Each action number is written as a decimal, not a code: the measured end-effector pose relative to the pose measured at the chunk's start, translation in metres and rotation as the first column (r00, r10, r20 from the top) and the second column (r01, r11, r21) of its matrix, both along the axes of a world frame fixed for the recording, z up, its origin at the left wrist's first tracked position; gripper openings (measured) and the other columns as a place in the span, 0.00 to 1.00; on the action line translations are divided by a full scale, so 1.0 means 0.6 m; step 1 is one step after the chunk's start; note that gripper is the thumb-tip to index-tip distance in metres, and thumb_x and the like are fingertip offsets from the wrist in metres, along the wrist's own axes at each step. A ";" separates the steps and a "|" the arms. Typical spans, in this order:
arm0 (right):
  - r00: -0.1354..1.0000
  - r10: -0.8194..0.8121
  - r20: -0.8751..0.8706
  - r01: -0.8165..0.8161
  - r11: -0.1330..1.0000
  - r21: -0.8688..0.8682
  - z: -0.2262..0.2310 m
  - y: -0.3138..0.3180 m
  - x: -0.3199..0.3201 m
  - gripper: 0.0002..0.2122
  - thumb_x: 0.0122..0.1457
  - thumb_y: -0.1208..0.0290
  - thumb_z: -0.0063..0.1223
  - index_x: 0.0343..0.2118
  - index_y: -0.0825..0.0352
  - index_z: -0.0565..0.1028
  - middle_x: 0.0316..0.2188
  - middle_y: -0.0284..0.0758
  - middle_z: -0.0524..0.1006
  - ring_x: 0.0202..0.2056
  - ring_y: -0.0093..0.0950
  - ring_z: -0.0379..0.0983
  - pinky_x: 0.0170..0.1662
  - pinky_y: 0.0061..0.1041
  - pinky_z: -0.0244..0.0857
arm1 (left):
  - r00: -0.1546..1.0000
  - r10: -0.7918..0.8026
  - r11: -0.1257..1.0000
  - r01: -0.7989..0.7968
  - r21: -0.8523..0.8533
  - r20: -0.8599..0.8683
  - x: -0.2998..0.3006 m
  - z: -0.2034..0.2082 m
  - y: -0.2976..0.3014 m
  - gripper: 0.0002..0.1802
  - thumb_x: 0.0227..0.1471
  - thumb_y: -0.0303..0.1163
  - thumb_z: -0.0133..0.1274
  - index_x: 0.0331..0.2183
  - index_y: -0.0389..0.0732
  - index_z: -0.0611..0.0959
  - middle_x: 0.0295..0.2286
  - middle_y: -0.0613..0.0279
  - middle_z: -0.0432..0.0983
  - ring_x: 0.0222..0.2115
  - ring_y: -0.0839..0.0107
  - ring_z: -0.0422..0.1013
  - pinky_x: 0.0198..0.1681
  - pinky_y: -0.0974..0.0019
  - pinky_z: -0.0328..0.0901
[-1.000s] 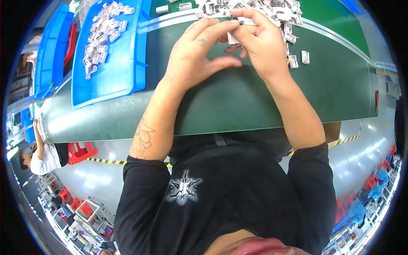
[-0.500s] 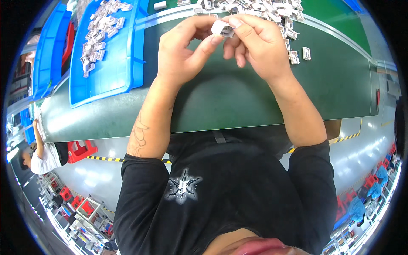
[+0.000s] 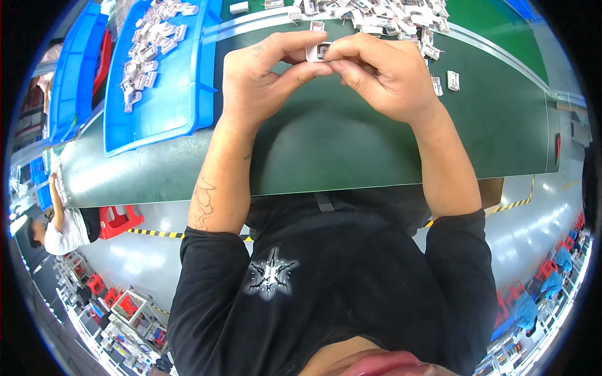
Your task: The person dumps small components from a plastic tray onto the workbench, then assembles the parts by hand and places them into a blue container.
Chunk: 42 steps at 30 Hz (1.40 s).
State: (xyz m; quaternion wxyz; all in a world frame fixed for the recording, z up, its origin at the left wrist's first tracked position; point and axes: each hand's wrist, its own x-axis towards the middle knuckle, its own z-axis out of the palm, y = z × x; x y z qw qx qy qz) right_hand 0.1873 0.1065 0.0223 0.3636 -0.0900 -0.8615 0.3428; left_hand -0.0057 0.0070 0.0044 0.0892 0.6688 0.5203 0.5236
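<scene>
A small white plastic housing (image 3: pixel 311 54) with an open, hollow side is held up over the green table (image 3: pixel 338 150). My left hand (image 3: pixel 260 78) pinches it between thumb and fingers from the left. From the other side my right hand (image 3: pixel 385 75) has its thumb and forefinger closed on the housing's right edge, and its remaining fingers are curled. Just beyond my hands lies a pile of similar white housings (image 3: pixel 401 15). A single white housing (image 3: pixel 453 80) lies apart to the right of the pile.
A blue tray (image 3: pixel 157 122) with several white parts stands on the left, with another blue bin (image 3: pixel 72 75) beyond it. A metal rail (image 3: pixel 495 53) crosses the table's far side. At far left are a person in a white top (image 3: pixel 66 232) and a red stool (image 3: pixel 116 222).
The housing has come slightly nearer and been turned, so its hollow side now shows. My right hand has moved a little nearer and right, and its fingers have curled in.
</scene>
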 end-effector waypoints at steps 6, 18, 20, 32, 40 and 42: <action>0.996 0.079 0.029 -0.074 0.988 -0.133 0.006 -0.001 0.010 0.06 0.54 0.79 0.59 0.35 0.63 0.77 0.18 0.33 0.75 0.18 0.28 0.73 0.23 0.24 0.64 | 0.989 -0.064 0.995 0.072 -0.065 0.131 0.002 -0.003 -0.002 0.23 0.42 0.33 0.73 0.42 0.41 0.87 0.31 0.65 0.85 0.29 0.75 0.82 0.33 0.75 0.74; 0.986 -0.044 -0.160 -0.034 0.889 -0.457 -0.009 -0.004 0.008 0.02 0.62 0.77 0.49 0.34 0.69 0.70 0.23 0.32 0.75 0.21 0.16 0.67 0.25 0.16 0.60 | 0.812 -0.135 0.981 0.188 -0.037 0.568 0.005 -0.009 -0.001 0.18 0.52 0.18 0.64 0.46 0.31 0.80 0.30 0.57 0.83 0.31 0.72 0.80 0.36 0.71 0.75; 0.979 -0.059 -0.195 -0.044 0.874 -0.485 -0.008 0.001 0.005 0.03 0.64 0.77 0.46 0.35 0.69 0.70 0.25 0.32 0.75 0.22 0.14 0.65 0.26 0.14 0.58 | 0.901 -0.104 0.988 0.142 -0.059 0.422 0.005 -0.008 0.000 0.19 0.50 0.21 0.67 0.45 0.35 0.82 0.28 0.61 0.82 0.29 0.76 0.79 0.34 0.74 0.73; 0.986 -0.038 -0.160 -0.035 0.900 -0.434 -0.010 0.008 -0.004 0.02 0.63 0.79 0.55 0.34 0.69 0.75 0.28 0.24 0.69 0.26 0.13 0.60 0.28 0.16 0.54 | 0.952 -0.058 0.988 0.098 -0.120 0.299 0.011 -0.020 0.001 0.19 0.48 0.26 0.70 0.44 0.38 0.84 0.24 0.66 0.80 0.26 0.79 0.78 0.31 0.76 0.72; 0.893 -0.433 0.120 0.450 0.857 -0.251 -0.034 0.064 -0.001 0.04 0.67 0.74 0.52 0.35 0.66 0.73 0.23 0.22 0.68 0.23 0.11 0.59 0.27 0.14 0.55 | 0.293 -0.352 0.923 -0.049 0.381 0.889 -0.054 0.008 0.015 0.32 0.67 0.45 0.49 0.64 0.48 0.54 0.56 0.41 0.68 0.47 0.56 0.75 0.39 0.59 0.74; 0.892 -0.378 0.246 0.410 0.907 -0.094 -0.054 0.059 -0.017 0.10 0.63 0.65 0.56 0.46 0.60 0.76 0.29 0.28 0.77 0.31 0.25 0.72 0.35 0.28 0.67 | 0.468 -0.114 0.987 -0.048 0.154 0.877 -0.052 -0.004 0.016 0.34 0.67 0.44 0.48 0.65 0.47 0.53 0.53 0.45 0.71 0.46 0.59 0.75 0.39 0.62 0.73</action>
